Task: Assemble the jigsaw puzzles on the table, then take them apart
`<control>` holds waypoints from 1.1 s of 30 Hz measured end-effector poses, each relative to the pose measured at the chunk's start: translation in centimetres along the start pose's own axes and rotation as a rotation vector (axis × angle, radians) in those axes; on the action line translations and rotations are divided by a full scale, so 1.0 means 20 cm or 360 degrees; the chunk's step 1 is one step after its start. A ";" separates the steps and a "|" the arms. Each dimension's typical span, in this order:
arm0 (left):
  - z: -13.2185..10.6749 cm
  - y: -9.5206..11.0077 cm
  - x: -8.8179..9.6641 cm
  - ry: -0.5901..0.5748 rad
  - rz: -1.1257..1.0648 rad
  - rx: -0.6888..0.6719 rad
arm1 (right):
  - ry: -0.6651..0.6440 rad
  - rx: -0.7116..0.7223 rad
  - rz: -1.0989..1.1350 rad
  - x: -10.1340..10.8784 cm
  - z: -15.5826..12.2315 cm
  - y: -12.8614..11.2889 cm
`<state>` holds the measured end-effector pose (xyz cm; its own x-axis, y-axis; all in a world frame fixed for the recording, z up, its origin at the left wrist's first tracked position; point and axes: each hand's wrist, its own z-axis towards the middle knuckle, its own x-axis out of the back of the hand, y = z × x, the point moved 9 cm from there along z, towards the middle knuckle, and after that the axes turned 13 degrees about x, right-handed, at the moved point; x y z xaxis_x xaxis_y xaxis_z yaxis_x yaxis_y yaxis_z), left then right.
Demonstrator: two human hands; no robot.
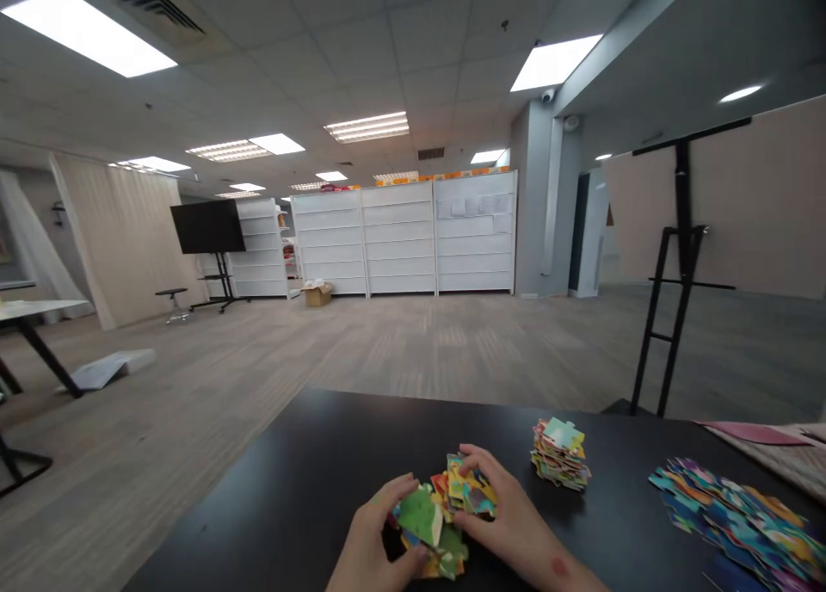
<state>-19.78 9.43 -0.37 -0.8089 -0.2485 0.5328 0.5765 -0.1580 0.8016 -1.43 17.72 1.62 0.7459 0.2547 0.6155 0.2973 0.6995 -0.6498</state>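
Both my hands are on a heap of colourful jigsaw pieces (445,510) near the front edge of a black table (303,489). My left hand (374,540) curls around the heap's left side, its fingers closed on a green piece. My right hand (509,514) cups the heap's right side with fingers bent over the top pieces. A neat stack of puzzle pieces (560,454) stands just right of my right hand. A spread of blue and purple puzzle pieces (736,514) lies further right.
A pink sheet (752,433) lies at the table's far right. A black easel stand (674,274) rises behind the table. White shelving (400,235), a TV on a stand (207,227) and a cardboard box (317,294) stand across the wooden floor. Another table (32,317) is at left.
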 end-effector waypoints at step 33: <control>-0.12 -0.06 0.35 0.0283 0.0696 -0.0108 | -0.0367 0.0549 -0.0270 -0.12 -0.01 -0.30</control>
<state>-25.85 5.61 1.74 -0.4597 -0.4645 0.7569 0.8696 -0.0628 0.4897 -4.77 12.76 3.93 0.5396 0.2323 0.8092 0.1584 0.9160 -0.3686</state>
